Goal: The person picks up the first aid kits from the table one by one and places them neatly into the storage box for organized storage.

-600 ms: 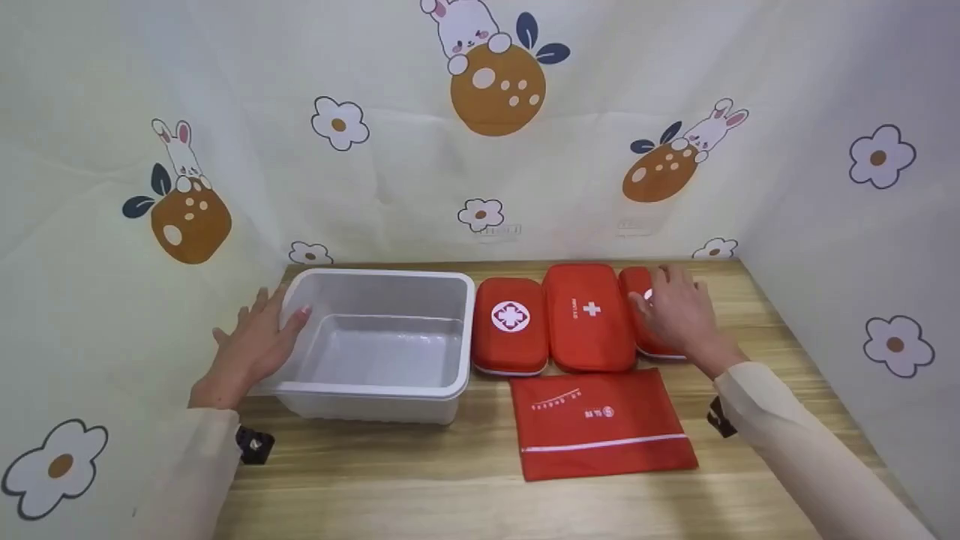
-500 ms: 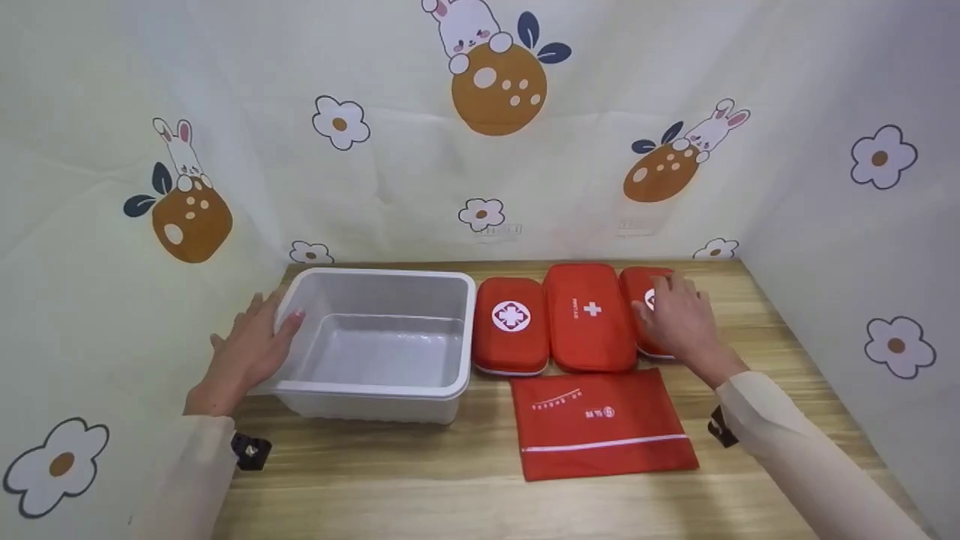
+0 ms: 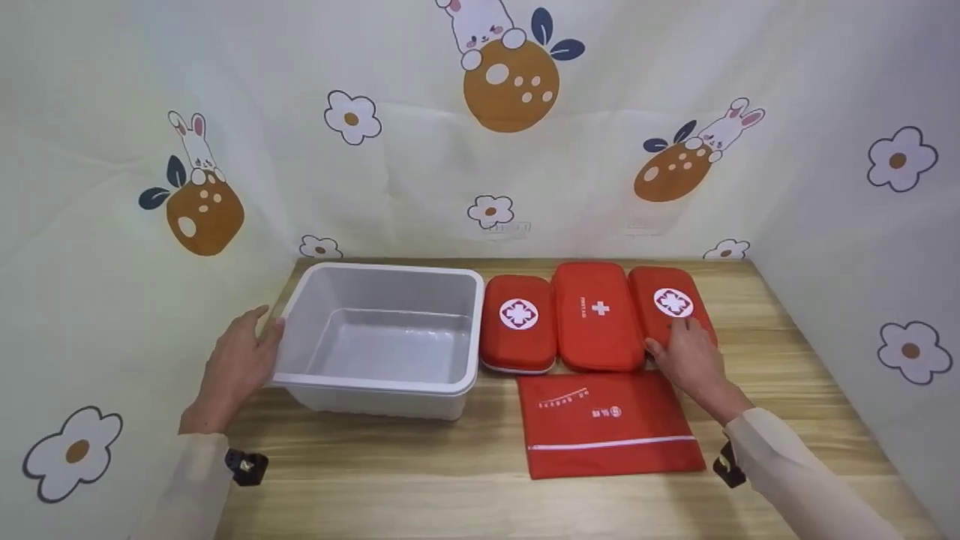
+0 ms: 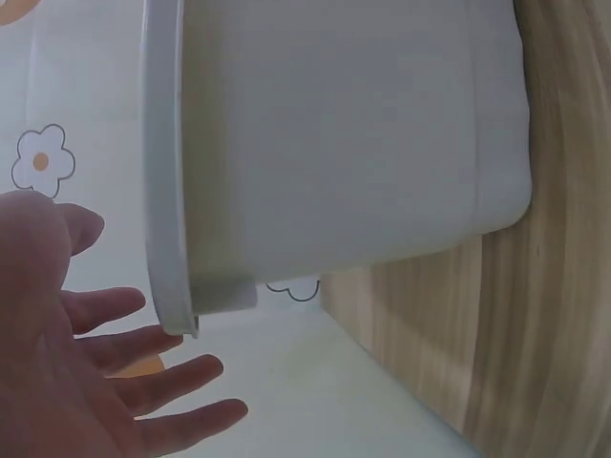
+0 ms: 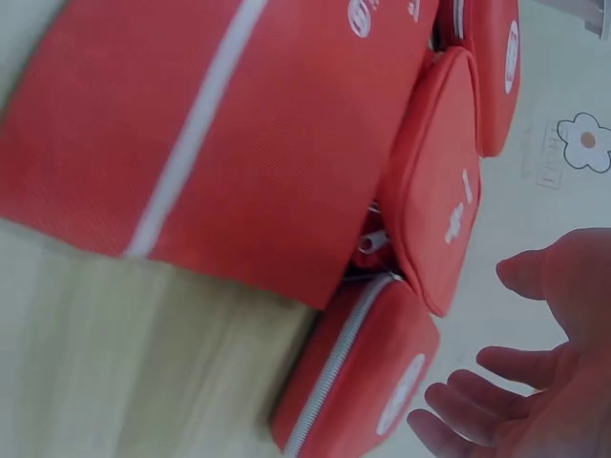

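A pale grey plastic bin (image 3: 390, 390) stands left of centre on the wooden table. Just outside its left wall is my left hand (image 3: 234, 367), and in the left wrist view its fingers (image 4: 191, 382) spread straight beside the bin's rim. Three red first-aid cases stand in a row right of the bin: a left one (image 3: 517, 345), a taller middle one (image 3: 596, 337) and a right one (image 3: 664, 281). My right hand (image 3: 690, 364) hovers by the near end of the right case, fingers loosely bent and holding nothing. A flat red zip pouch (image 3: 600, 420) lies in front of the cases.
Patterned cloth walls (image 3: 405, 180) enclose the table at the back and both sides. The wooden tabletop (image 3: 405, 480) extends in front of the bin and pouch. A black wrist device (image 3: 247, 466) sits on the left sleeve.
My right hand has drawn back toward me from the right case, uncovering its round white emblem. My left hand has shifted slightly down and off the bin's rim. The head view has shifted slightly.
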Tool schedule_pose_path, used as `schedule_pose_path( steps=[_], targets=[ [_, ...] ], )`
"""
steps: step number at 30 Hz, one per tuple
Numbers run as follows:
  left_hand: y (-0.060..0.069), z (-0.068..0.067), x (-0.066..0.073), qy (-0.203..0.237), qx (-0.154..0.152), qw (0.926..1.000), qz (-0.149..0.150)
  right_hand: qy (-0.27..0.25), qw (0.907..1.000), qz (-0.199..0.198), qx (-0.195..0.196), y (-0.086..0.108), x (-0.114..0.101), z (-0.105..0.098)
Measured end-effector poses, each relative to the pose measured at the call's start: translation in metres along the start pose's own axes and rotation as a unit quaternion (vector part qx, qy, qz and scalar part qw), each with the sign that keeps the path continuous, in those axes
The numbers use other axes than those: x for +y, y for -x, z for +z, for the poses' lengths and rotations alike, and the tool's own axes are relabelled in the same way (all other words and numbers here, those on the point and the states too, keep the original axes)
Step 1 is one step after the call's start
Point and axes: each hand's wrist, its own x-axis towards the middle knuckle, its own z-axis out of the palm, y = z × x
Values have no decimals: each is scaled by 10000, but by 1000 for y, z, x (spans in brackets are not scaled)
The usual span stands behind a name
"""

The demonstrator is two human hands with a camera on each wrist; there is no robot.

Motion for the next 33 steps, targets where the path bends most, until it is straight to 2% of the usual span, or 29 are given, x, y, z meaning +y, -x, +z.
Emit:
schedule_pose_path(
  steps=[4,8,13,16,20,24,29,33],
  targets=[
    [-1,4,-5,212,150,9997,9,-308,9977,425,-438,8,4,8],
    [-2,12,-11,518,142,9986,-12,-572,9935,635,-756,16,11,15],
    [-1,22,-19,793,107,9967,-161,-1084,9821,900,-1248,27,15,25],
    [-1,25,-23,897,142,9956,-249,-1067,9771,1111,-1466,30,15,29],
    [-3,27,-27,1142,209,9928,-305,-888,9738,1327,-1619,31,16,29],
    [-5,31,-32,1519,206,9872,-441,-1016,9683,1467,-1748,32,19,32],
    [-6,33,-35,1795,40,9829,-403,-1531,9596,1553,-1779,33,26,38],
    [-6,34,-35,1808,-16,9832,-250,-1992,9467,1739,-1839,35,30,36]
  ],
)
